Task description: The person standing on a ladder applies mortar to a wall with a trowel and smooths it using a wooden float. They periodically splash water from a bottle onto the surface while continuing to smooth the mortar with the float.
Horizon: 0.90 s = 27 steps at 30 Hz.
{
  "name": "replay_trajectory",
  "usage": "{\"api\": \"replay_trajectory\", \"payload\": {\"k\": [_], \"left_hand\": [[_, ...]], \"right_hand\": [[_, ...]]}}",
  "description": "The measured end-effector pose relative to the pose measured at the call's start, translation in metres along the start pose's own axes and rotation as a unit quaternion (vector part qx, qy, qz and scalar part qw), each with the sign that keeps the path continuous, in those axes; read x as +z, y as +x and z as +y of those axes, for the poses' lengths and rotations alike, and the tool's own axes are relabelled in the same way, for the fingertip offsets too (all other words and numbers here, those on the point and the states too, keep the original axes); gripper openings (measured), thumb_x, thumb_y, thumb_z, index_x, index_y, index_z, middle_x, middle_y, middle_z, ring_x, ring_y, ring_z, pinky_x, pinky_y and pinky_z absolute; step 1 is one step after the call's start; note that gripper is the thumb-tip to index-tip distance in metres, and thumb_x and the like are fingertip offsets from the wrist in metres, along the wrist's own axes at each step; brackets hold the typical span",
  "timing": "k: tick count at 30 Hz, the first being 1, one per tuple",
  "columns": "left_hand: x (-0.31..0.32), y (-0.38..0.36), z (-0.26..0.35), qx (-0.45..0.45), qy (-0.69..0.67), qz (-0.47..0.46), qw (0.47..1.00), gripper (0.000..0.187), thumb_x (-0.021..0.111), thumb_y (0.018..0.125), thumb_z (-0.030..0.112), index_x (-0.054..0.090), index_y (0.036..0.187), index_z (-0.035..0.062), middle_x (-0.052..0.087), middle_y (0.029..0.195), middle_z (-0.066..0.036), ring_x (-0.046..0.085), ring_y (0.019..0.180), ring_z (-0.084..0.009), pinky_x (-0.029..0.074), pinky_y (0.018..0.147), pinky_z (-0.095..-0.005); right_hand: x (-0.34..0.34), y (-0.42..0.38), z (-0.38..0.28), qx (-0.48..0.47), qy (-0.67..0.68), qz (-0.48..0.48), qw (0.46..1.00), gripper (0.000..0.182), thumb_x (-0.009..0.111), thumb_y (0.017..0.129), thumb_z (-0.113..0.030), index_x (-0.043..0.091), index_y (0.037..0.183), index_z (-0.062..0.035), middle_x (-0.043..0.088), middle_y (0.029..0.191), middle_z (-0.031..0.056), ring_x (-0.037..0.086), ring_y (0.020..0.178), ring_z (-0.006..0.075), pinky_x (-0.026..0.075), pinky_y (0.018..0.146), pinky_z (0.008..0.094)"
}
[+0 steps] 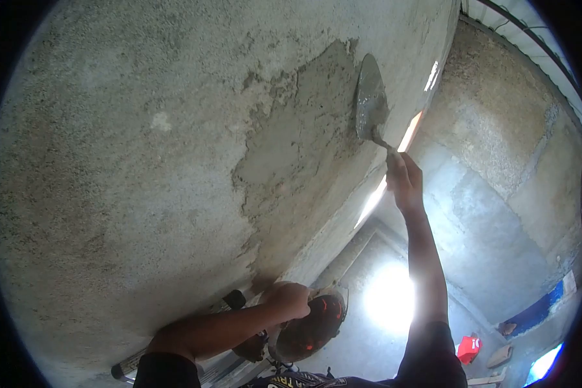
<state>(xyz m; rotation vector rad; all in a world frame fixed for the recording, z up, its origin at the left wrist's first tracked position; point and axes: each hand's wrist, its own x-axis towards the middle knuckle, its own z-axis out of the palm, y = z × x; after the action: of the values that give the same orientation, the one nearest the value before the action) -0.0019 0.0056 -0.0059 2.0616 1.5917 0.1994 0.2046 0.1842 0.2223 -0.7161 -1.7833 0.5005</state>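
Note:
My right hand [404, 180] is closed around the handle of a trowel [370, 97]. The trowel's pointed, mortar-smeared blade lies along the wall, at the right side of a patch of darker, smoother wet mortar [304, 129]. Lower down, my left hand [290, 301] is closed at the edge of a dark, rounded, bowl-like container [312, 328] with orange-red marks. What is inside the container cannot be made out.
The rough grey wall [110, 161] fills the left and middle. Metal ladder-like rails [223, 368] stand at the bottom left. A second wall [491, 129] rises at right. Far below, a red item [469, 349] rests on the floor near bright glare.

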Motion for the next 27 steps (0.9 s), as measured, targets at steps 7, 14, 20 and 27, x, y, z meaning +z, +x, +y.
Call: {"api": "replay_trajectory", "payload": {"k": [7,14,20,27], "left_hand": [[-0.005,-0.003,0.0,0.003,-0.009,-0.008,1.0,0.029,0.064,0.069,0.019,0.071,0.092,0.0016,0.069,0.093,-0.022,0.067,0.092,-0.0373,0.052,0.084,-0.0464],[0.01,0.007,-0.008,0.01,0.009,-0.004,1.0,0.027,0.064,0.07,0.02,0.071,0.09,0.0026,0.069,0.087,-0.021,0.069,0.087,-0.0351,0.053,0.08,-0.0453],[0.002,0.002,-0.003,0.004,0.04,0.011,0.999,0.026,0.064,0.069,0.02,0.072,0.09,0.0071,0.07,0.086,-0.018,0.069,0.085,-0.0336,0.053,0.078,-0.0449],[-0.005,0.0,0.002,0.024,0.003,0.015,1.0,0.028,0.065,0.067,0.016,0.071,0.092,0.005,0.07,0.088,-0.02,0.068,0.088,-0.0344,0.052,0.081,-0.0457]], "right_hand": [[-0.026,0.022,0.015,0.132,0.085,0.112,0.981,0.044,0.039,0.104,-0.043,0.056,0.091,-0.0034,0.047,0.059,0.0006,0.043,0.046,0.0093,0.036,0.041,0.0254],[0.01,0.009,0.02,-0.045,0.011,0.021,0.999,0.053,0.04,0.102,-0.05,0.058,0.1,0.0001,0.047,0.06,0.0005,0.046,0.048,0.0091,0.038,0.046,0.0269],[0.013,-0.007,0.036,0.105,0.097,0.124,0.982,0.049,0.041,0.103,-0.048,0.058,0.098,-0.0021,0.05,0.061,0.0017,0.048,0.05,0.0089,0.041,0.047,0.0253],[0.047,-0.066,-0.02,-0.047,-0.028,0.043,0.998,0.053,0.044,0.1,-0.05,0.058,0.103,0.0007,0.056,0.062,0.0074,0.057,0.055,0.0141,0.044,0.051,0.0302]]}}
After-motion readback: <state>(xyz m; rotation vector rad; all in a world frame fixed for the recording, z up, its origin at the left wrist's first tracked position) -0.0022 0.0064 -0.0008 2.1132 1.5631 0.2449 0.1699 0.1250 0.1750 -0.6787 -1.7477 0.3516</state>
